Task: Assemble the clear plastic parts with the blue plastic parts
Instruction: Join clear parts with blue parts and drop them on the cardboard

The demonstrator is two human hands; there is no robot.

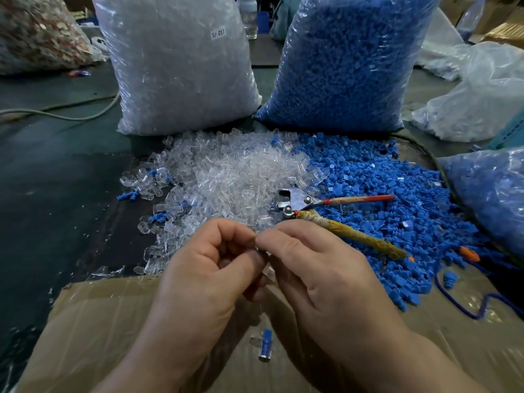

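Observation:
My left hand (pixel 209 268) and my right hand (pixel 314 268) meet fingertip to fingertip above a cardboard box. Between them they pinch a small clear plastic part (pixel 268 269), mostly hidden by the fingers. Whether a blue part is in it I cannot tell. A heap of loose clear parts (pixel 226 171) lies just beyond the hands, and a heap of loose blue parts (pixel 397 199) spreads to its right. One assembled piece (pixel 265 346), clear with a blue insert, lies on the cardboard below my hands.
Pliers (pixel 300 201) with a red handle and a tape-wrapped handle lie between the heaps. Behind stand a large bag of clear parts (pixel 181 66) and a large bag of blue parts (pixel 348 61). A bag of assembled pieces (pixel 493 194) sits at the right. The cardboard box (pixel 99 321) fills the foreground.

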